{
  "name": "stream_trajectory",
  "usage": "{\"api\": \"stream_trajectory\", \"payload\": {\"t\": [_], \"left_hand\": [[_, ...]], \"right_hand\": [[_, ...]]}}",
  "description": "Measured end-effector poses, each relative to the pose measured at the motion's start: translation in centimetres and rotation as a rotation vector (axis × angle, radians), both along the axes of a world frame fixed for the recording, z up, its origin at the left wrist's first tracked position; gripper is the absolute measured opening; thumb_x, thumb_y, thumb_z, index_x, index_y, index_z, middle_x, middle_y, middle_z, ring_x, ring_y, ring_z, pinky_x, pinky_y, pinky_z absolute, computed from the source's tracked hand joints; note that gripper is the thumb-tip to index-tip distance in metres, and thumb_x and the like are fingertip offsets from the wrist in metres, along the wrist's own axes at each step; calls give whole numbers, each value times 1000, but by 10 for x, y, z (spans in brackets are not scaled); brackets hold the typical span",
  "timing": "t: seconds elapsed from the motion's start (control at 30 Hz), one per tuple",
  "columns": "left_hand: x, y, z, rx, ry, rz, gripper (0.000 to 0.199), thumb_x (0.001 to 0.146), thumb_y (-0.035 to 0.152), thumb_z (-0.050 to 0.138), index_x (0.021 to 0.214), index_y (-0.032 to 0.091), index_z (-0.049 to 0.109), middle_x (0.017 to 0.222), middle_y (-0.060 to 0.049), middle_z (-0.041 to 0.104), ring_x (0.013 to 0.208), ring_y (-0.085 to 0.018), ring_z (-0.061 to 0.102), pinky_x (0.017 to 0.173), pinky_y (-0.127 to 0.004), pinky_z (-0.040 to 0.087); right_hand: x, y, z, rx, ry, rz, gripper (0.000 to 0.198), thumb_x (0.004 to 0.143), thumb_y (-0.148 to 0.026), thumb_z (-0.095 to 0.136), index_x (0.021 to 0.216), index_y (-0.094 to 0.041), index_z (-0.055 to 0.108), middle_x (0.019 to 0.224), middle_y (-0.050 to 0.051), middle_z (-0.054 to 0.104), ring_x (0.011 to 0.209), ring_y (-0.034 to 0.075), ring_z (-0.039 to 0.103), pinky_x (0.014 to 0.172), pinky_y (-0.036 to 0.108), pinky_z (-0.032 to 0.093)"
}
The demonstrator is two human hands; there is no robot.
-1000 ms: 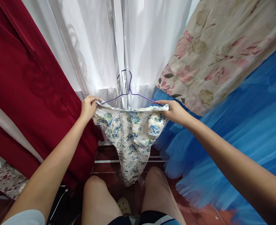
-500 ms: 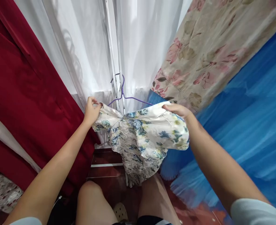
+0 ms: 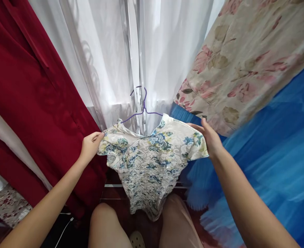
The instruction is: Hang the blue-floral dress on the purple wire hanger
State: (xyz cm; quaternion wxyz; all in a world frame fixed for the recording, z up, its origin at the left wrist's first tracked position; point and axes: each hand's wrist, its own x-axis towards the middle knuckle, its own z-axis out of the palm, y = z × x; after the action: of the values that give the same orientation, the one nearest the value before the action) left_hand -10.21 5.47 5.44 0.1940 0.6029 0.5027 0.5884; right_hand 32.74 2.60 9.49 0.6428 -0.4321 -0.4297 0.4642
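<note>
A short-sleeved floral blouse (image 3: 152,155), white with blue, green and yellow patterns, hangs on a purple hanger (image 3: 143,109). The hanger's hook goes over part of a white metal rack (image 3: 132,58). My left hand (image 3: 91,146) pinches the edge of the blouse's left-side sleeve between thumb and fingers. On the other side my right hand (image 3: 210,137) is at the right-side sleeve, thumb raised and fingers stretched out behind the cloth, partly hidden by it. The blouse is spread out, its lower part gathered in wrinkles and tapering down between my knees.
Dark red cloth (image 3: 38,103) hangs at the left. White curtains (image 3: 108,51) hang behind the rack. A beige floral cloth (image 3: 234,62) and blue tulle (image 3: 265,158) hang at the right. A white cable (image 3: 64,231) lies low at the left; a beige clog (image 3: 137,239) shows on the floor.
The blouse's shoulders now lie on the hanger and its front is spread flatter. My left hand has moved down and outward to the sleeve; my right hand has loosened from the neckline side.
</note>
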Motion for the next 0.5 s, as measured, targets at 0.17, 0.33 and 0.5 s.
{"api": "stream_trajectory", "payload": {"t": [0.17, 0.33, 0.5], "left_hand": [[4, -11, 22, 63, -381, 43, 39, 76, 44, 75, 97, 12, 72, 87, -8, 73, 74, -19, 67, 67, -28, 54], [18, -23, 91, 231, -58, -165, 61, 81, 39, 71, 137, 19, 56, 133, -13, 60, 121, -30, 58, 104, -46, 48], [43, -33, 89, 547, 666, 88, 89, 71, 22, 78, 150, 27, 37, 155, -11, 34, 146, -38, 24, 122, -60, 9]], "right_hand": [[-1, -32, 0, -33, 13, 62, 32, 77, -41, 77, 81, -10, 72, 62, 9, 70, 47, 18, 60, 50, 29, 42], [-24, -54, 18, 147, 90, -168, 27, 84, -39, 70, 74, -14, 67, 54, 1, 58, 44, 11, 45, 48, 26, 36], [-46, -119, -10, 323, -235, -457, 36, 87, -44, 66, 64, -17, 59, 57, -2, 49, 51, 11, 41, 47, 23, 31]]}}
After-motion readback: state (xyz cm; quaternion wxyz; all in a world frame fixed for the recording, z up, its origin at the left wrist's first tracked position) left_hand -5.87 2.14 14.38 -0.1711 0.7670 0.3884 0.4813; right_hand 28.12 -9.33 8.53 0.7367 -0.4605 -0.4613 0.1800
